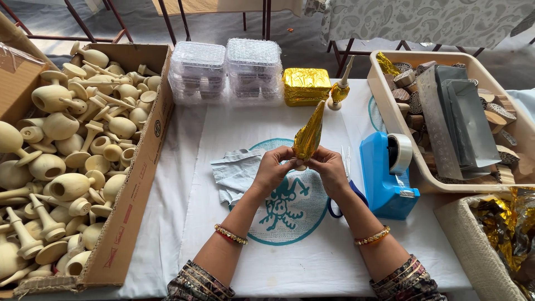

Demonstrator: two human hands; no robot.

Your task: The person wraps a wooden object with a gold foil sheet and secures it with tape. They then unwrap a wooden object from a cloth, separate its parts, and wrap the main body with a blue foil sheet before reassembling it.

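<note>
Head view: left hand (274, 165) & right hand (329, 167) are both pinching the base of a gold foil-wrapped piece (309, 135), fingers pressed together on it, holding it upright above the white cloth (223, 223) w/ teal print. Cardboard box (136, 184) of wooden pieces is sitting at left, blue tape dispenser (387, 175) just beside the right hand, beige tray (390, 120) at right.

Gold foil cone (309, 135) at centre; pale wooden pieces (67, 156) at nine o'clock; blue tape dispenser (387, 175) at three o'clock; white cloth (223, 245) with teal print beneath.
</note>
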